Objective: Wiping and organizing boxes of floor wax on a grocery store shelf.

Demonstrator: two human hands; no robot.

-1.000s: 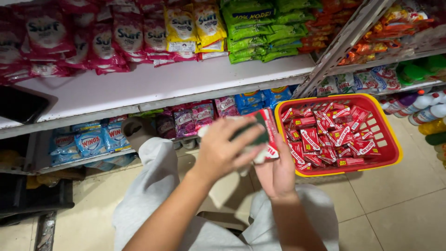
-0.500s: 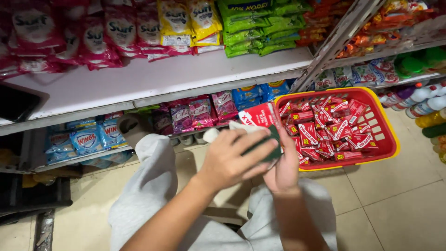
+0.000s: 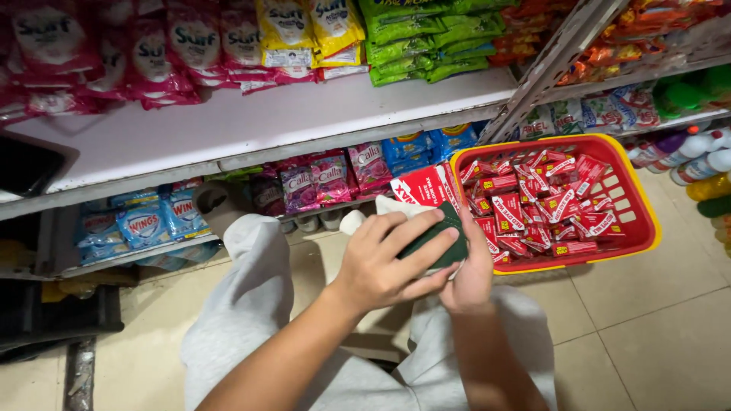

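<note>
Centre frame, my left hand [image 3: 381, 266] and right hand [image 3: 468, 278] are both clasped around a dark green pack [image 3: 438, 240] with red packs [image 3: 422, 186] behind, just left of the red basket [image 3: 643, 205]. It looks light, stiff-edged and slick; gripping the edges seems best.

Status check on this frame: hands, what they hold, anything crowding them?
Left hand and right hand both closed on a stack of small packs, red one on top. Red basket of red packs just beyond. Nothing in the way.
</note>
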